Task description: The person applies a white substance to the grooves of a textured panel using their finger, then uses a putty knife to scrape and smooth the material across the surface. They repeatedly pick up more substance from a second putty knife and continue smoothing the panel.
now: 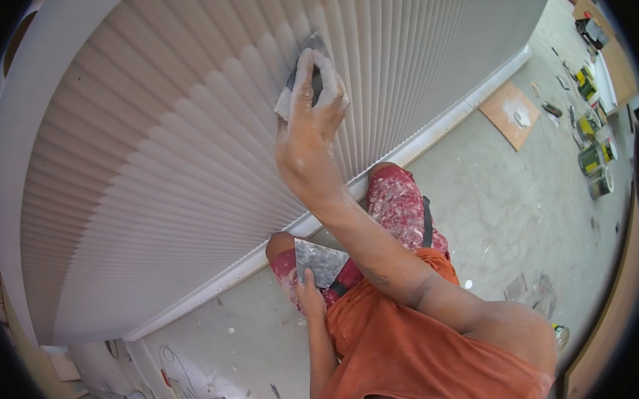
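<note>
My right hand (314, 102), dusted white, is raised against a large fluted white panel (208, 133). Its fingers and thumb pinch a flat, dark grey spreader (287, 100), whose edge meets the flutes. The fingers partly cover the spreader, so its full shape is hidden. Lower down, my left hand (311, 295) grips a flat metal plate (320, 261) smeared with whitish filler, thumb on top. This plate is over my lap, by the stained red shorts (395, 199). Along the panel, a paler band runs beside a browner shaded area.
A smooth white base edge (442, 124) runs along the panel's foot. On the concrete floor (472, 213) at right lies a brown board (512, 115) with white paste. Several cans (590, 158) and tools stand beyond it. A coiled wire (175, 366) is at lower left.
</note>
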The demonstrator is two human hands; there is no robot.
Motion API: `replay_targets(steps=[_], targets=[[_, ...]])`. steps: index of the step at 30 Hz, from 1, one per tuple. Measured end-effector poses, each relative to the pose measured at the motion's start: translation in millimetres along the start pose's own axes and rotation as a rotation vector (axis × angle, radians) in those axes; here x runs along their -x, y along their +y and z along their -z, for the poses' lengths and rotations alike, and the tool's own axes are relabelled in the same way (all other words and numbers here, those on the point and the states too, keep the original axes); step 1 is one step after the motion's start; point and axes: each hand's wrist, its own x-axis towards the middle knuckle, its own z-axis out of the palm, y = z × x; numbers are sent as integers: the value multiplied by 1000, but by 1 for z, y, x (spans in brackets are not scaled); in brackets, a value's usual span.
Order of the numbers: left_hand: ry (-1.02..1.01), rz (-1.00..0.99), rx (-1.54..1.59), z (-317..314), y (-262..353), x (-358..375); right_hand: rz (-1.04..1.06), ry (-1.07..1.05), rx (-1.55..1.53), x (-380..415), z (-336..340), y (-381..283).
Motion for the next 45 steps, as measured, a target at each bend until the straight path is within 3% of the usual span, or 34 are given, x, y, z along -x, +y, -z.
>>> replay_targets(steps=[4,7,10,12,13,16,18,21,22,24,25,27,30,32,34,45], targets=[[-51,-35,-88,3,-4,-1,76,27,49,2,0,7],[28,-130,-207,7,-14,-4,101,29,-4,4,12,11],[-51,-72,-145,4,-4,-2,72,-55,-40,10,37,18],[26,125,227,-5,9,5,94,-17,-236,15,57,26],[27,127,231,-5,17,9,97,-21,-234,20,69,31],[-133,230,499,-17,54,19,210,-209,-426,31,110,50],[-250,240,803,-46,107,38,297,-675,-551,39,136,54],[-210,298,990,-88,168,58,457,-843,-858,58,141,57],[-210,297,995,-91,169,57,461,-937,-844,64,147,53],[-301,309,978,-94,174,55,379,-852,-742,77,149,53],[-242,193,893,-98,181,55,382,-850,-742,74,151,56],[-301,127,957,-82,187,57,419,-1037,-603,56,149,65],[-304,13,968,-69,196,64,354,-922,-488,29,144,66],[-332,-31,809,-69,195,62,283,-516,-438,3,134,60],[-310,17,821,-72,181,60,-1,-341,-548,-19,123,51],[-179,228,776,-56,132,62,-157,-293,-590,-55,81,58]])
